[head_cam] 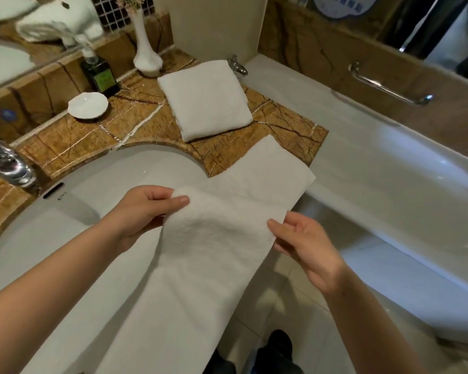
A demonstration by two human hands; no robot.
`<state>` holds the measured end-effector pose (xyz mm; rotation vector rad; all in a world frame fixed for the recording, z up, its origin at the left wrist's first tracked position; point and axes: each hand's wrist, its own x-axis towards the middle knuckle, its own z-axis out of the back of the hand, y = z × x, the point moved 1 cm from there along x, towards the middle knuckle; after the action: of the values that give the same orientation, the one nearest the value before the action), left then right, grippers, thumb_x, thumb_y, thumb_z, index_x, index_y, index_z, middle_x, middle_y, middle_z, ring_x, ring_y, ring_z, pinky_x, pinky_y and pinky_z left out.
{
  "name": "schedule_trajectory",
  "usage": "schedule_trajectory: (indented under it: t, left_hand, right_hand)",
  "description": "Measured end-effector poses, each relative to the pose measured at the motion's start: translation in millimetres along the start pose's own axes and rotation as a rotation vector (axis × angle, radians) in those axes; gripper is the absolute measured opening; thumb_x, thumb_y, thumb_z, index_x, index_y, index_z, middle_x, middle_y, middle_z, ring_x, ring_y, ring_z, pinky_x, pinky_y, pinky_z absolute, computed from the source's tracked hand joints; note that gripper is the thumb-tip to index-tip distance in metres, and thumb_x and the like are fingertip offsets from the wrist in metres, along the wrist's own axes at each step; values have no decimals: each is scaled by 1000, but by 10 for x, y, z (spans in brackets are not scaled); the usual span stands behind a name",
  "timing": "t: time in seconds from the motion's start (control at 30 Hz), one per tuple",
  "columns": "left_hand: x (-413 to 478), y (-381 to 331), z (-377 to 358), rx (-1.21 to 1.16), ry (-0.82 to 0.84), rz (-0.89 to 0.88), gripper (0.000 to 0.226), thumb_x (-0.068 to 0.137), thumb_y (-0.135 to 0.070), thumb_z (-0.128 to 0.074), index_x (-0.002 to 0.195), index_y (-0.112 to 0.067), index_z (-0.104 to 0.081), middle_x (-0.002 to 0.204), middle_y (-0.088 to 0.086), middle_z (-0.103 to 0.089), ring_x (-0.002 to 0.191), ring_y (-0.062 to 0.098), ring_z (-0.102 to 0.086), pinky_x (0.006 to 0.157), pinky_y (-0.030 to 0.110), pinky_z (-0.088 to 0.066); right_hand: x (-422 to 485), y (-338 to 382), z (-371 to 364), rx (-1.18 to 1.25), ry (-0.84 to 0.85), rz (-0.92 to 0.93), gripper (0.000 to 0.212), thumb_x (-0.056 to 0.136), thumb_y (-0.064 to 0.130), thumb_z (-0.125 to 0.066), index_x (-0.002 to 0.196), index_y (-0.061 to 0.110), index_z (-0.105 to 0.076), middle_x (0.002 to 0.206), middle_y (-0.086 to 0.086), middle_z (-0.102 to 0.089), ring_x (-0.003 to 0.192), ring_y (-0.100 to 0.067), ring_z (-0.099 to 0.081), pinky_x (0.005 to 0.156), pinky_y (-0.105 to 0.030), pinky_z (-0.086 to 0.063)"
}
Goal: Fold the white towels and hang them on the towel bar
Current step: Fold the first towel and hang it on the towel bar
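A long white towel (214,244) hangs folded over between my hands, above the sink's right edge. My left hand (143,209) pinches its left edge, thumb on top of the fold. My right hand (305,247) holds the right edge, with the fingers underneath and the thumb against the cloth. The towel's far end lies on the brown marble counter (92,139), and its near end drops toward the floor. A second white towel (204,99), folded into a square, lies on the counter behind. A chrome bar (387,86) is fixed to the wall above the bathtub.
The white sink basin (65,225) is below my left arm, with a chrome faucet (6,160) at the left. A soap dish (87,105), a green bottle (100,74) and a white vase (146,49) stand at the back. The bathtub (389,171) runs along the right.
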<state>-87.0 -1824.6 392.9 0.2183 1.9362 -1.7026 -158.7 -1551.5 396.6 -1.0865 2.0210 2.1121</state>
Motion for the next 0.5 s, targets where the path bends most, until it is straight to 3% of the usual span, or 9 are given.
schedule_trajectory:
  t: [0.13, 0.27, 0.4, 0.5]
  left_hand:
    - [-154, -321, -48, -62, -27, -133, 30, 53, -34, -79, 74, -14, -77, 73, 2, -73, 65, 10, -67, 59, 18, -53]
    - [-353, -670, -108, -45, -82, -242, 29, 53, -34, -78, 75, -15, -77, 76, 2, -74, 68, 11, -68, 60, 18, -53]
    - [-562, -1009, -151, -2, -248, -366, 17, 57, -31, -78, 71, -23, -77, 76, 0, -75, 70, 9, -68, 64, 20, -57]
    - [-716, -1253, -160, 1, -345, -442, 11, 60, -28, -78, 70, -24, -77, 76, -2, -75, 70, 7, -69, 61, 19, -56]
  right_hand:
    - [14, 458, 32, -22, 30, 138, 35, 65, 25, -75, 99, 13, -75, 97, -9, -75, 80, -17, -69, 67, -21, -54]
    - [2, 858, 4, -94, 6, 236, 22, 74, 22, -71, 95, 20, -75, 94, -3, -76, 83, -14, -71, 67, -20, -55]
    - [-58, 1250, -82, -125, 21, 324, 15, 77, 20, -70, 89, 26, -76, 94, 2, -76, 85, -13, -72, 66, -17, -54]
    - [-67, 1545, -184, -160, 28, 394, 16, 86, 15, -64, 97, 24, -72, 96, 5, -75, 88, -10, -71, 67, -16, -54]
